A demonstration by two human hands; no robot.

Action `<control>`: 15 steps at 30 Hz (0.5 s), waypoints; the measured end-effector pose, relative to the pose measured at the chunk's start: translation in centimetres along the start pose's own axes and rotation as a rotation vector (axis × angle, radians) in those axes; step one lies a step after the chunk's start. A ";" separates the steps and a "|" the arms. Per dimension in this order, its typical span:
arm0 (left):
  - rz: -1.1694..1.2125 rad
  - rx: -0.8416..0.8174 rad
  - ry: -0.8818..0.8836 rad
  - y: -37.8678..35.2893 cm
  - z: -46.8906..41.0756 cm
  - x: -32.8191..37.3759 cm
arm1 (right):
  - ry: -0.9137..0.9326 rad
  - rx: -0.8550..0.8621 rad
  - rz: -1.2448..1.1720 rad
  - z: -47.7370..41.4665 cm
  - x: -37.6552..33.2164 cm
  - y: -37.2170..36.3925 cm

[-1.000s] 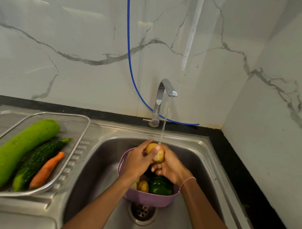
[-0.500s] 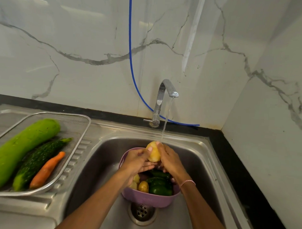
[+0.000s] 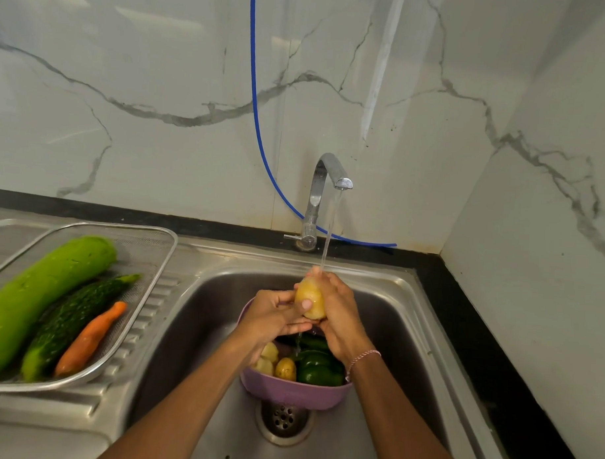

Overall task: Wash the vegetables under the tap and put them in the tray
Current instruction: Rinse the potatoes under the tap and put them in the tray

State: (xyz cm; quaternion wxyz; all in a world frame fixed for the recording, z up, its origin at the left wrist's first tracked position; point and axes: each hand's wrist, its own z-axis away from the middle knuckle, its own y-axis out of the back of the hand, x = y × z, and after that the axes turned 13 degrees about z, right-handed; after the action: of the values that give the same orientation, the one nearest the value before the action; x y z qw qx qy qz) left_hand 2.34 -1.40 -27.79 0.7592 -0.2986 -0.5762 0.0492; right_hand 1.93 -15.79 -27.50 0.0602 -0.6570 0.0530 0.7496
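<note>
Both hands hold one yellow potato [image 3: 313, 296] under the running tap [image 3: 325, 185], above a purple bowl [image 3: 290, 392] in the sink. My right hand [image 3: 339, 316] wraps round its right side, fingers curled over the top where the water lands. My left hand [image 3: 274, 314] grips it from the left, thumb pressed on its front. The bowl holds more potatoes [image 3: 276, 364] and green peppers [image 3: 318, 367]. A wire mesh tray [image 3: 149, 244] on the drainboard at left carries a pale green gourd [image 3: 34, 295], a dark bumpy gourd [image 3: 71, 321] and a carrot [image 3: 90, 338].
The steel sink [image 3: 390, 321] has its drain [image 3: 284, 417] just in front of the bowl. A blue hose [image 3: 257, 118] hangs down the marble wall behind the tap. A black counter edge [image 3: 479, 338] and a side wall close in on the right.
The potato has been turned and raised a little under the stream, from lying across to standing upright. My right hand has shifted round to cover its right side and top.
</note>
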 end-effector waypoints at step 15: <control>0.032 -0.063 -0.006 1.3 0.2 1.6 | -0.045 -0.432 -0.408 -0.1 -0.2 1.7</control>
State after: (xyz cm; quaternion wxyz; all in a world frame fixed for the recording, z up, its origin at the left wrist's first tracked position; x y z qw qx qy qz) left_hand 3.06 0.37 -27.10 0.7468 -0.3317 -0.5747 0.0441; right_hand 1.76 -17.44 -27.35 0.0695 -0.6351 -0.2423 0.7302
